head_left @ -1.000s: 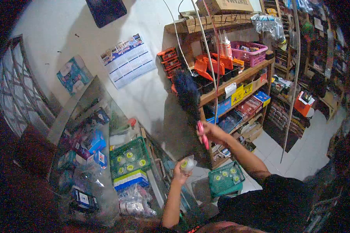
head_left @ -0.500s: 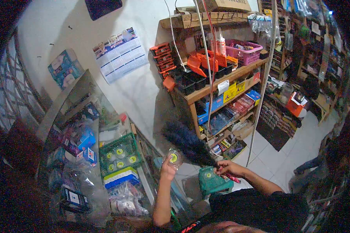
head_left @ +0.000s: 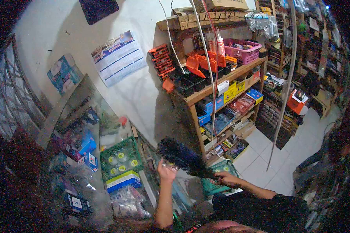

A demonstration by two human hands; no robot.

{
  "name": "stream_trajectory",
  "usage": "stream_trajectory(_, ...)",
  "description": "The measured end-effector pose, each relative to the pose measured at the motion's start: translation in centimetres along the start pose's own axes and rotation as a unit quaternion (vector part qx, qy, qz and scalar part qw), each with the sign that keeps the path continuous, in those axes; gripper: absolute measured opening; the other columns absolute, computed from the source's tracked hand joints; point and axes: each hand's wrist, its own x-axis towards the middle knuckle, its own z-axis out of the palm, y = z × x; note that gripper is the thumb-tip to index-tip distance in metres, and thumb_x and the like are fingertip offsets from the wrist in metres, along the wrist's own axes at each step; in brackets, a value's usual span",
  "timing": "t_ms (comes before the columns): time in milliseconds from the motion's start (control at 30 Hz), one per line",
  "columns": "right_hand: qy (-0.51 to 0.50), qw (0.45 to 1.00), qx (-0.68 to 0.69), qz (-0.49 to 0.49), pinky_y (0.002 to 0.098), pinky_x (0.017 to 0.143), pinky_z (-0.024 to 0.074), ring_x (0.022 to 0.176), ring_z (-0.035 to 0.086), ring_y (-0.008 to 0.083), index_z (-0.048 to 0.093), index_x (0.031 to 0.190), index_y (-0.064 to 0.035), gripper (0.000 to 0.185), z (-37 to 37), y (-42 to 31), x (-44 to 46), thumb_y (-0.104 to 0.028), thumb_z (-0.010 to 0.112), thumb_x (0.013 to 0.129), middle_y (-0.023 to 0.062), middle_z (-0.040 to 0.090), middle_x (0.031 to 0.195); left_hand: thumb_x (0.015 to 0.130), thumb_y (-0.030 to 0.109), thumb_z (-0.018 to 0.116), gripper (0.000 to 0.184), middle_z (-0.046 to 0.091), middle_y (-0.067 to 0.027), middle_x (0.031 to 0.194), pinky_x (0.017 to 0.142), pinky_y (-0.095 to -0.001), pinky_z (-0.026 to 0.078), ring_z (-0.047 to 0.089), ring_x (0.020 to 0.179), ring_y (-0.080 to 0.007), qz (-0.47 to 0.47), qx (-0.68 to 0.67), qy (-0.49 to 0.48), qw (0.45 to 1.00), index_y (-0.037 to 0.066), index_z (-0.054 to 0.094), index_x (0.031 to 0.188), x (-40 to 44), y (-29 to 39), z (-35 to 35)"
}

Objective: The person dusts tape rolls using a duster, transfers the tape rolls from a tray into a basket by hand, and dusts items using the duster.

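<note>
My right hand [head_left: 228, 179] is wrapped round the handle end of a dark feather duster [head_left: 187, 160]. The duster's feathers reach up and left to my left hand [head_left: 167, 171]. Between the fingers of that hand is a small clear plastic pack [head_left: 172, 166], mostly covered by the feathers now; half a second ago its round yellow-green label showed. A green basket [head_left: 102, 165] of clear packs with similar round labels sits on the counter left of my left hand. Under my right hand stands another green basket [head_left: 210, 188], partly hidden by the duster and the hand.
Wooden shelves [head_left: 200, 95] with orange bins [head_left: 198, 64], a pink basket [head_left: 243, 52] and small boxes stand ahead. White cables [head_left: 282, 112] hang in front. Boxes [head_left: 122, 181] and plastic bags [head_left: 130, 204] lie on the left counter. Tiled floor [head_left: 284, 165] shows at right.
The duster has swung so its feathers now overlap the pack in my left hand. My right hand has shifted slightly down and left. The view has tilted a little.
</note>
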Motion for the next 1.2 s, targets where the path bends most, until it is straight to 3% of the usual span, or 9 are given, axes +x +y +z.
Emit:
stream_trajectory(200, 0.062, 0.972, -0.203, 0.099, 0.0273, 0.049, 0.0307, 0.054, 0.038, 0.0053, 0.066, 0.078, -0.0043, 0.047, 1.5, -5.9, -1.1, -0.048, 0.057, 0.094, -0.0052, 0.044, 0.06, 0.091, 0.049, 0.046, 0.049, 0.065, -0.0135, 0.114, 0.092, -0.0479, 0.049, 0.063, 0.102, -0.0307, 0.054, -0.083, -0.048, 0.994, 0.011, 0.06, 0.119, -0.3, -0.2, 0.2)
stream_trajectory(267, 0.042, 0.971, -0.208, 0.114, 0.0269, 0.05, 0.0316, 0.056, 0.039, 0.0056, 0.061, 0.074, -0.0051, 0.047, 1.7, -5.9, -1.1, -0.047, 0.055, 0.095, -0.0047, 0.044, 0.061, 0.091, 0.054, 0.042, 0.055, 0.063, -0.0155, 0.12, 0.099, -0.0504, 0.045, 0.061, 0.108, -0.0328, 0.108, -0.065, -0.034, 0.991, 0.012, 0.059, 0.123, -1.2, -0.3, 4.1)
stream_trajectory(367, 0.033, 0.964, -0.248, 0.086, 0.0266, 0.051, 0.0324, 0.058, 0.04, 0.0062, 0.055, 0.071, -0.0063, 0.046, 2.0, -6.1, -1.4, -0.044, 0.054, 0.097, -0.0043, 0.045, 0.062, 0.093, 0.052, 0.036, 0.059, 0.053, -0.01, 0.135, 0.106, -0.0487, 0.038, 0.047, 0.125, -0.032, 0.091, 0.21, -0.028, 0.973, 0.01, 0.053, 0.13, 0.2, -0.5, 1.0)
stream_trajectory(500, 0.076, 0.973, -0.212, 0.053, 0.027, 0.053, 0.0333, 0.06, 0.041, 0.0071, 0.054, 0.073, -0.0072, 0.042, 2.6, -6.1, -1.1, -0.041, 0.052, 0.098, -0.0039, 0.044, 0.064, 0.09, 0.054, 0.036, 0.06, 0.061, -0.0127, 0.123, 0.101, -0.0522, 0.043, 0.056, 0.113, -0.0364, 0.144, 0.021, -0.007, 0.989, 0.011, 0.059, 0.124, 0.0, 0.2, 2.0)
stream_trajectory(533, 0.074, 0.974, -0.212, 0.039, 0.0276, 0.053, 0.0338, 0.06, 0.041, 0.0074, 0.054, 0.073, -0.0073, 0.041, 2.4, -6.0, -1.1, -0.04, 0.053, 0.098, -0.0033, 0.045, 0.064, 0.085, 0.056, 0.043, 0.062, 0.06, -0.0151, 0.125, 0.099, -0.051, 0.044, 0.056, 0.115, -0.0353, 0.127, -0.02, 0.084, 0.988, 0.008, 0.061, 0.121, -0.7, 0.0, 3.9)
stream_trajectory(700, 0.031, 0.969, -0.243, 0.019, 0.0273, 0.053, 0.0343, 0.059, 0.043, 0.0072, 0.06, 0.075, -0.0063, 0.039, 1.9, -6.2, -1.7, -0.038, 0.054, 0.098, -0.0018, 0.049, 0.063, 0.084, 0.06, 0.044, 0.067, 0.059, -0.0171, 0.125, 0.101, -0.0505, 0.042, 0.055, 0.115, -0.036, 0.063, -0.023, -0.061, 0.996, 0.008, 0.059, 0.125, -0.9, -0.1, 2.7)
stream_trajectory(867, 0.056, 0.974, -0.22, -0.006, 0.0278, 0.053, 0.0346, 0.056, 0.043, 0.0076, 0.062, 0.076, -0.0054, 0.039, 1.9, -6.4, -2.1, -0.037, 0.055, 0.097, -0.0024, 0.049, 0.059, 0.084, 0.066, 0.04, 0.076, 0.055, -0.0231, 0.128, 0.107, -0.0566, 0.033, 0.049, 0.121, -0.0415, 0.071, -0.073, 0.095, 0.99, 0.005, 0.057, 0.127, -0.9, 0.5, 3.4)
stream_trajectory(967, 0.03, 0.972, -0.216, -0.087, 0.0264, 0.052, 0.035, 0.056, 0.043, 0.0066, 0.067, 0.081, -0.0058, 0.033, 1.9, -6.4, -2.1, -0.034, 0.058, 0.096, -0.0033, 0.052, 0.06, 0.086, 0.062, 0.038, 0.068, 0.061, -0.0161, 0.123, 0.105, -0.0581, 0.035, 0.054, 0.115, -0.0387, 0.087, 0.007, -0.068, 0.994, 0.008, 0.06, 0.121, -0.2, 0.0, 2.8)
stream_trajectory(1200, 0.128, 0.978, -0.159, 0.031, 0.0255, 0.052, 0.0378, 0.056, 0.046, 0.0054, 0.069, 0.084, -0.004, 0.026, 2.2, -6.6, -2.3, -0.027, 0.061, 0.095, -0.0023, 0.058, 0.064, 0.088, 0.06, 0.037, 0.069, 0.056, -0.017, 0.13, 0.11, -0.0533, 0.029, 0.05, 0.121, -0.0372, 0.057, -0.057, 0.031, 0.996, 0.007, 0.055, 0.129, -0.4, 0.4, 2.6)
